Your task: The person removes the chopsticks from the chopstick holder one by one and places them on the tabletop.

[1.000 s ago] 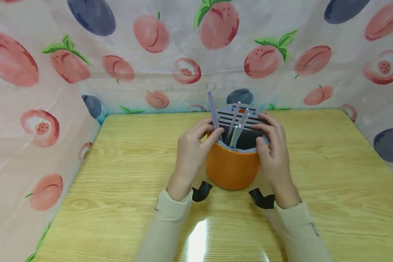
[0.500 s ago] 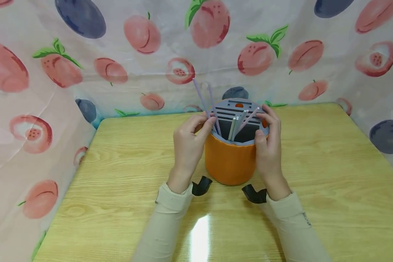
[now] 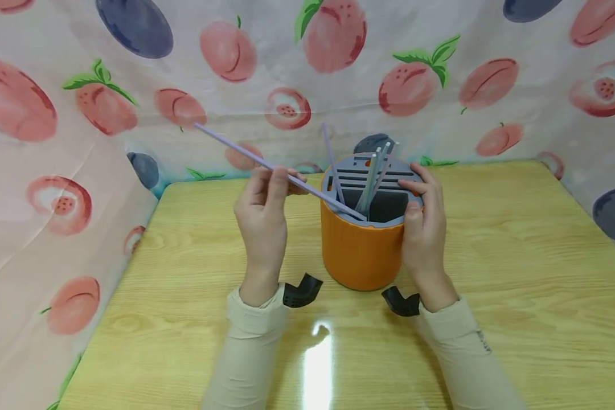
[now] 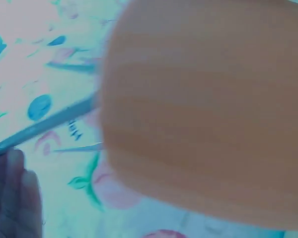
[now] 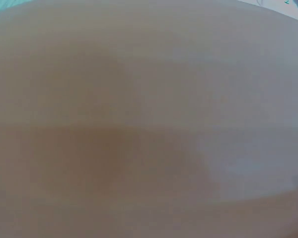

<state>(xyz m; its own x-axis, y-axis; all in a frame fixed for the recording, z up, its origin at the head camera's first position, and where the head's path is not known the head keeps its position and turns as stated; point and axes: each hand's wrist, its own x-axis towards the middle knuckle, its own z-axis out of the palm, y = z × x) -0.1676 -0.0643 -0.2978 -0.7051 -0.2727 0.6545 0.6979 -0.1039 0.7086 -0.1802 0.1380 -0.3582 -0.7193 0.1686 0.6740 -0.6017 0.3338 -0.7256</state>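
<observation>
In the head view, the left hand (image 3: 263, 222), left of the container, pinches a long, thin, pale-purple straight stick (image 3: 318, 193) between thumb and fingers. The stick slants from upper left down to the right, its low end over the container's near rim; whether it touches is unclear. The right hand (image 3: 426, 233) is clamped on the right edge of an orange cylindrical container (image 3: 363, 256) with a grey slotted top (image 3: 397, 168), its thumb on the near side and its fingers spread over the far edge. The container stands upright on a light wood-grain counter (image 3: 174, 296). A second pale-purple stick (image 3: 332, 162) leans at the left of its opening, and a cluster of pale thin sticks (image 3: 371, 176) stands near the middle. Behind hangs a white cloth printed with peaches and dark plums (image 3: 169, 71).

In the left wrist view, a large, blurred brownish surface (image 4: 203, 119) covers the right. A straight bluish bar (image 4: 49, 121) meets its left edge, and fingers (image 4: 30, 198) show at lower left.

In the right wrist view, a blurred brownish surface fills almost everything; the hand's hold cannot be told there.
</observation>
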